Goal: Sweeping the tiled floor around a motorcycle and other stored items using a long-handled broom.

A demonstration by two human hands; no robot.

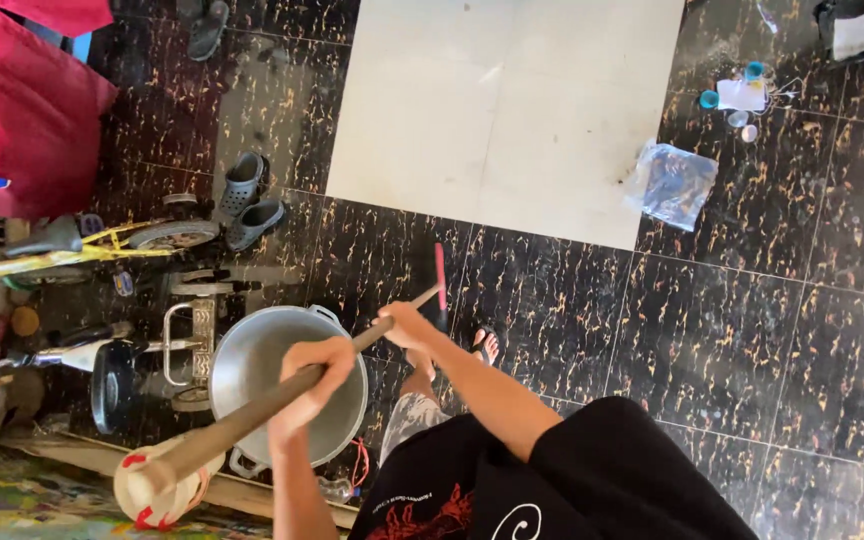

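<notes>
Both fists grip the stick (282,395), left hand (310,385) low, right hand (407,325) high, slanting up-right.

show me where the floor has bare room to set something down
The pale floor slab is bare, bordered by the grey sandals on one side and the crumpled plastic bag on the other. The dark tiles below the bag are bare too. It is crowded around the metal pot, the small bicycle and the stick held in both hands.
</notes>
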